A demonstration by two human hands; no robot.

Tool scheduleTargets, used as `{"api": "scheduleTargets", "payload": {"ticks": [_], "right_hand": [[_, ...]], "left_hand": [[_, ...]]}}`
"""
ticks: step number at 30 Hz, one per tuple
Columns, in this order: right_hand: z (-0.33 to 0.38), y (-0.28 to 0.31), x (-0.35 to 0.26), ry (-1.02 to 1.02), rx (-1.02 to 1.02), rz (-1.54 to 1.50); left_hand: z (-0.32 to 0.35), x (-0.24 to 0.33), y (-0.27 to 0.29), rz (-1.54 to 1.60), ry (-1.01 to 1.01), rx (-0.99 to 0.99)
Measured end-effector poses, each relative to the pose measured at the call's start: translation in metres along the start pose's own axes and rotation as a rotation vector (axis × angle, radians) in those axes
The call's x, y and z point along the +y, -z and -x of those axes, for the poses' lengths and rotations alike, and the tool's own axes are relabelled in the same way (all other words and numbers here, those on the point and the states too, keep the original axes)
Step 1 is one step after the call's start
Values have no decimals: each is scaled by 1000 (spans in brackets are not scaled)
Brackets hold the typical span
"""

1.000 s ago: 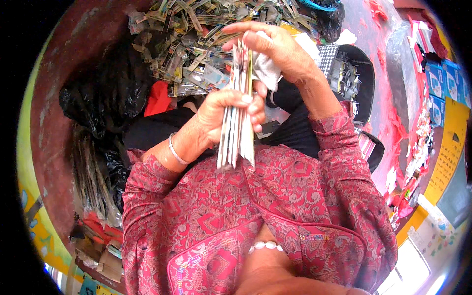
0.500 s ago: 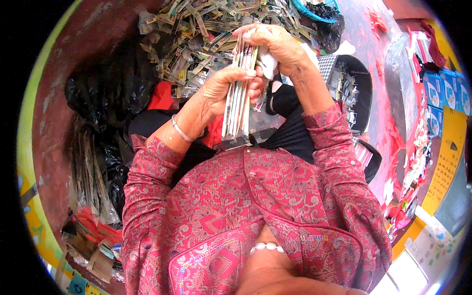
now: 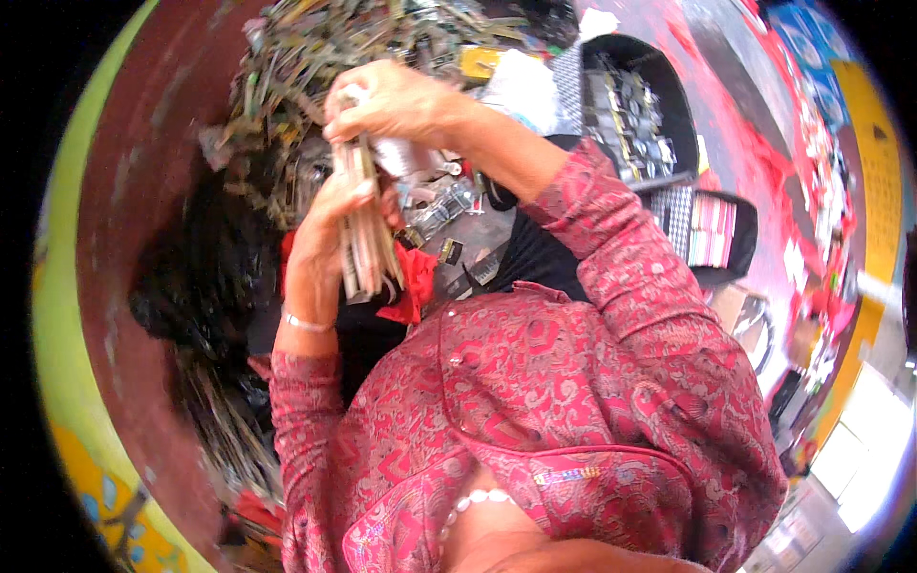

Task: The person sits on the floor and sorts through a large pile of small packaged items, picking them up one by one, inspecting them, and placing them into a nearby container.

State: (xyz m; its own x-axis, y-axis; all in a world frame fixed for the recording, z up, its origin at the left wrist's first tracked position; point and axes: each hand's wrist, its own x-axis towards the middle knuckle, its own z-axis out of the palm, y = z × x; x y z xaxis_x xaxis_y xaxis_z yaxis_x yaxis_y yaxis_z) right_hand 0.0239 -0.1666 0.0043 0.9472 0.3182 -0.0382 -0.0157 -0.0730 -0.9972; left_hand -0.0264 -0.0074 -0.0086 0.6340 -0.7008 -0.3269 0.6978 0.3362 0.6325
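Note:
A bundle of long, thin, flat packets (image 3: 368, 253) stands slightly tilted before me, blurred by motion. My left hand (image 3: 336, 205) is closed round its middle, thumb across the near side. At its far end my right hand (image 3: 392, 103) grips the tips between thumb and fingers. Some white, cloth-like material (image 3: 406, 158) shows just under the right hand; whether that hand holds it I cannot tell. Below the bundle lies a red cloth (image 3: 413, 277). Small clear packets (image 3: 444, 205) are scattered on the floor to the right of the bundle.
A heap of similar thin packets (image 3: 287, 124) spreads at the far left. Black plastic bags (image 3: 205, 258) lie on the left. To the right are a black case (image 3: 673, 81) of small packets and a smaller case (image 3: 745, 239) with pink-and-white strips. A white bag (image 3: 523, 91) sits between.
Both hands have moved left with the bundle, and the view has turned. The right hand now grips the bundle's far end. More of the cases on the right shows.

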Motion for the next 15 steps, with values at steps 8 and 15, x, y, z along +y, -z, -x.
{"api": "scheduleTargets", "payload": {"ticks": [8,15], "right_hand": [[2,-3,3,147,235,365],[20,90,-23,169,431,18]], "left_hand": [[-10,-4,9,-56,74,138],[-31,4,24,173,-17,23]]}}
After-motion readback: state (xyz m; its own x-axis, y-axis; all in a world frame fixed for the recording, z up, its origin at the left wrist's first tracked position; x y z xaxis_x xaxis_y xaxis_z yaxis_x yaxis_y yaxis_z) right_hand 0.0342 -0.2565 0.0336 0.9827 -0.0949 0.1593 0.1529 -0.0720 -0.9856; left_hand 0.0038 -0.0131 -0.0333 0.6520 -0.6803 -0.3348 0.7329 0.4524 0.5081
